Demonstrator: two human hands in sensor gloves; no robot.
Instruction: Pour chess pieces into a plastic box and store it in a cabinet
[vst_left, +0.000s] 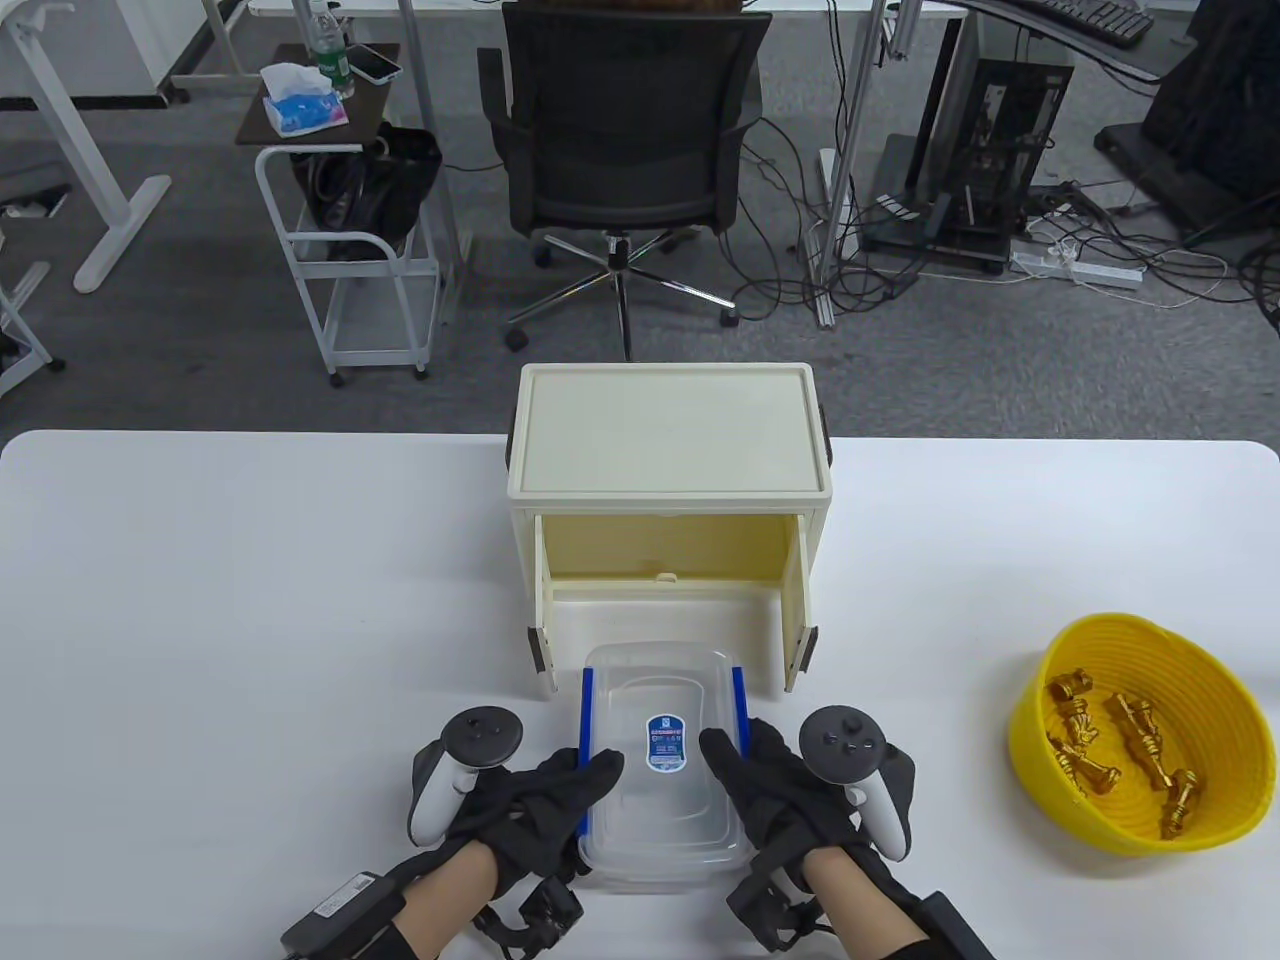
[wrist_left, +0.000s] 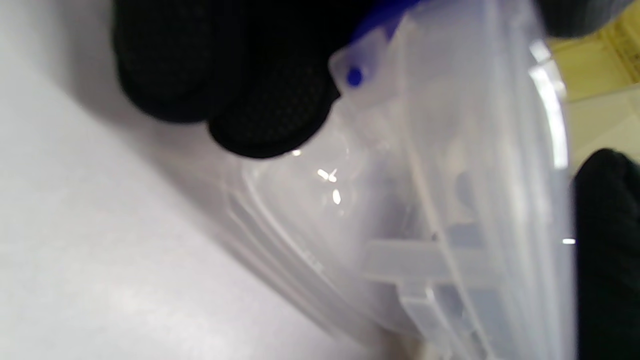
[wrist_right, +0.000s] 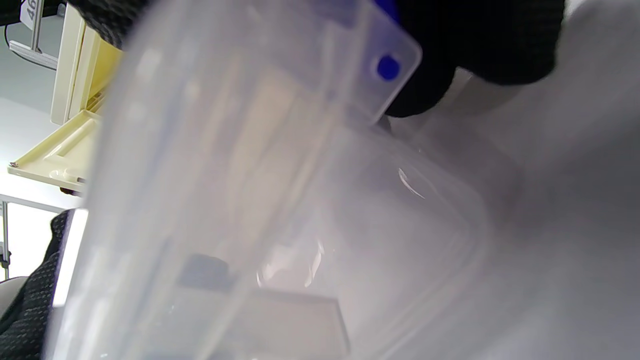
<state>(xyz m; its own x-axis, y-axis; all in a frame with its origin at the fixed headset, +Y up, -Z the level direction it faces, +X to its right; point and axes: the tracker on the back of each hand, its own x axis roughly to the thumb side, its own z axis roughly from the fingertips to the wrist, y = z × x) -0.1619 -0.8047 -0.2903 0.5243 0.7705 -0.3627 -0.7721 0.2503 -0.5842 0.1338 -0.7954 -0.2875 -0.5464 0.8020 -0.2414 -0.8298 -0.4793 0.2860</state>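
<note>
Table view: clear plastic box w/ blue side clips (vst_left: 664, 765) sits lidded on white tabletop (vst_left: 250, 600), long axis running away from person, straight toward open cream cabinet (vst_left: 668, 520) just beyond. Left hand (vst_left: 530, 800) and right hand (vst_left: 775, 790) clamp its two long sides, thumbs on lid. Gold chess pieces (vst_left: 1120, 745) lie in yellow bowl (vst_left: 1135, 735), well apart, on right hand's side.

Left wrist view: gloved fingers (wrist_left: 225, 85) pressed on box wall by clip.

Right wrist view: same; fingers (wrist_right: 480, 45) on clip side, cabinet door beyond.
</note>
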